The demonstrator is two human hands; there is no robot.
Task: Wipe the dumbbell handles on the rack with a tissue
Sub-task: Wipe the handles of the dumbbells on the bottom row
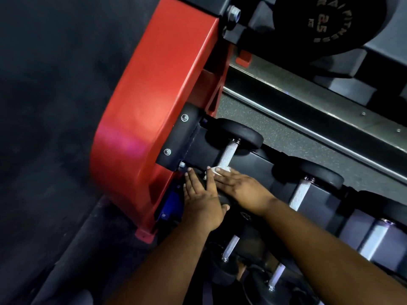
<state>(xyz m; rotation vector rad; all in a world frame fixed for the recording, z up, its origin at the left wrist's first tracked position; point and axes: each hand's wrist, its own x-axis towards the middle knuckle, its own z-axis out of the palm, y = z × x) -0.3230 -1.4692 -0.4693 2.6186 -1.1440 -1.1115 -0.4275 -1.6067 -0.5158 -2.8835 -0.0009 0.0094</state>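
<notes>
handle axis: the knurled handle (226, 155) you were working on ran from upper right down to lower left in your view, its far end meeting a black round head (239, 134) and its near end disappearing under your hands.
handle look: pale silver metal with a fine cross-hatched grip, a darker collar where it entered the far head.
handle place: it lay on the black shelf (259, 166) of the rack, at the row's end just beside the red side frame (154, 102).
tissue: a small white tissue (220, 170) sat bunched at the near end of that handle, touching it, under your fingertips.
your right hand: your right hand (240, 186) lay flat, fingers straight and together, pressing the tissue against the handle.
your left hand: your left hand (202, 199) rested with fingers extended over the dumbbell's near black head (223, 200), thumb hooked at its edge; how firmly it held could not be told.
neighbours: a second handle (300, 192) and a third handle (374, 241) lay on the same shelf to the right, parallel to yours; two more handles showed on a lower tier near your forearms.
writing: a large black weight (330, 25) on the upper tier carried raised lettering, with "25" and part of "fitness" readable; the rest was too skewed to read.
frame details: silver bolts (184, 117) fixed a black bracket to the red frame.
</notes>
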